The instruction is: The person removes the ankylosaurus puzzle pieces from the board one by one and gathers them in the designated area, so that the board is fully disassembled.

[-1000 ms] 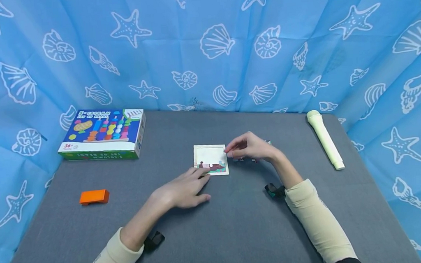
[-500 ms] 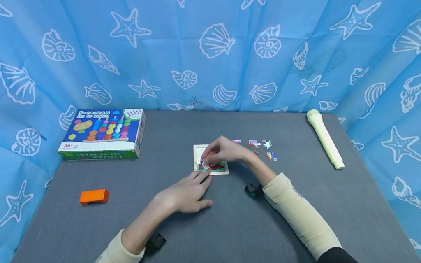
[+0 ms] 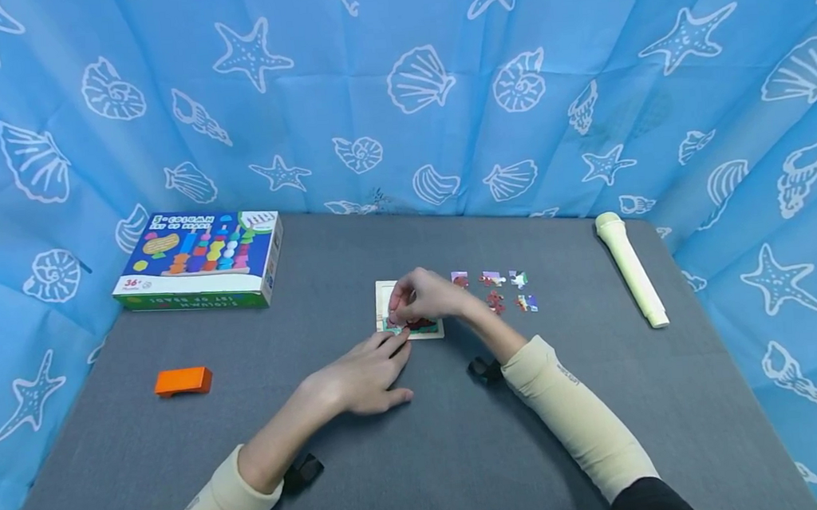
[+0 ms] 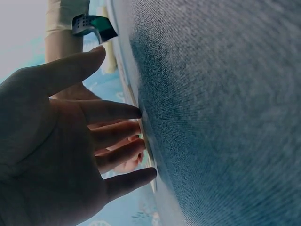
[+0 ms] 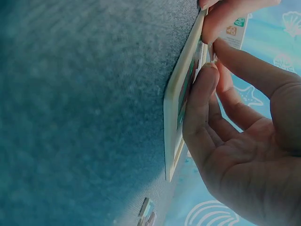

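A small square jigsaw tray (image 3: 380,296) with a pale wooden rim lies mid-table, some coloured picture pieces in its lower part. My left hand (image 3: 360,377) has its fingers spread, the fingertips resting at the tray's lower left edge; the thumb points away from it. Over the tray, my right hand (image 3: 428,295) pinches a small puzzle piece (image 5: 211,52) between thumb and index finger, low at the left side. In the right wrist view the piece shows edge-on, close to the left hand's fingertips, and its picture is hidden.
Several loose puzzle pieces (image 3: 495,302) lie right of the tray. A boxed bead set (image 3: 193,264) stands at the back left, with an orange block (image 3: 183,381) nearer me. A pale green stick-like tube (image 3: 631,271) lies at the far right.
My right hand has moved left from beside the loose pieces to over the tray, bringing the puzzle piece to its left side. The left hand has barely shifted at the tray's edge.
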Motion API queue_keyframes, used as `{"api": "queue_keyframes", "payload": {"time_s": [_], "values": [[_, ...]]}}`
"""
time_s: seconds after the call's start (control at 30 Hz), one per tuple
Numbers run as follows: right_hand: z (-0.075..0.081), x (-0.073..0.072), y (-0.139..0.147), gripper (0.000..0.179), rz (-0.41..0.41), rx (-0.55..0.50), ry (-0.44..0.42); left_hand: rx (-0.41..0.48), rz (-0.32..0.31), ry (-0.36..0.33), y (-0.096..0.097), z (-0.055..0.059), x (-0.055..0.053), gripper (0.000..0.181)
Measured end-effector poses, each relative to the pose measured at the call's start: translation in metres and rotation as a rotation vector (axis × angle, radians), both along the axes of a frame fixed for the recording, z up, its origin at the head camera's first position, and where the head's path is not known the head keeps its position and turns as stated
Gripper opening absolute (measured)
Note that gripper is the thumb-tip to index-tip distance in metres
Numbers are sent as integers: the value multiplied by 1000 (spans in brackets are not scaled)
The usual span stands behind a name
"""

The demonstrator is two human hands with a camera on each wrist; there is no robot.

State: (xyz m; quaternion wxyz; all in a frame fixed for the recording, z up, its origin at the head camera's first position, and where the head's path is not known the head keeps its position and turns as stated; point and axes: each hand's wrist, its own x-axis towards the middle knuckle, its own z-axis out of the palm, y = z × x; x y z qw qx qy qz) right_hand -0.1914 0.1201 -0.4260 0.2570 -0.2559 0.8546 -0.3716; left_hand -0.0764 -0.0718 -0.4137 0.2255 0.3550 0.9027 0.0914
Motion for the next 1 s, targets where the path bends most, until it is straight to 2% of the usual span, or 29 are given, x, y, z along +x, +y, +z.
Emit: {"api": "queue_keyframes", "payload": {"time_s": [0.23, 0.43, 0.6, 0.87, 1.0], "values": [[1, 2, 5, 7, -12, -106, -33, -13, 13, -3, 0, 0, 0, 76], [6, 7, 21, 8, -53, -187, -40, -4, 13, -8, 0, 0, -1, 75], [10, 9, 43, 11, -97, -175, -60, 13, 2, 19, -1, 1, -2, 73], [11, 14, 84, 14, -156, -141, -104, 27, 7, 14, -1, 1, -3, 71], [9, 17, 101, 13, -158, -109, -114, 37, 7, 13, -1, 1, -2, 71]]}}
